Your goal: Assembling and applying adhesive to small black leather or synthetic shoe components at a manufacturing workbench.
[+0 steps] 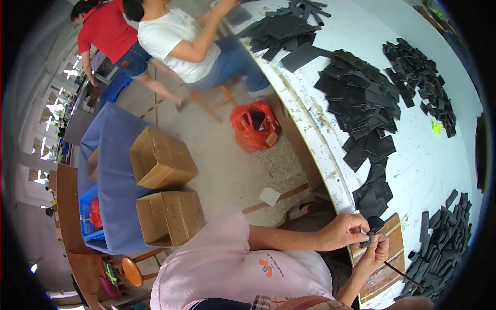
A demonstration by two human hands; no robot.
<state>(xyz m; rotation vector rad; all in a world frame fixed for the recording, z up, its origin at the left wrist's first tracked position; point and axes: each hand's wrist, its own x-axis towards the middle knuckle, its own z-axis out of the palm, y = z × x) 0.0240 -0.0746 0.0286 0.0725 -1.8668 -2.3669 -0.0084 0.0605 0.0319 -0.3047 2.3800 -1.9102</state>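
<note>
My left hand (342,232) and my right hand (373,255) meet over a wooden board (391,258) at the table's edge. Between their pinched fingertips is a small black piece (367,239), its shape partly covered by the fingers. A rounded black flap (375,223) stands up just beyond them. From beside my right hand a thin dark rod (404,275) slants to the lower right; whether the fingers grip it cannot be made out. Close to the board, a trail of flat black pieces (373,197) leads up to a large pile (359,95).
On the white table (413,170) lie more heaps: black strips (442,248), small black pieces (421,72) and black sheets (284,31). A red bag (254,126) and cardboard boxes (170,219) stand to the left. One person sits at the table (178,49); another stands behind (108,31).
</note>
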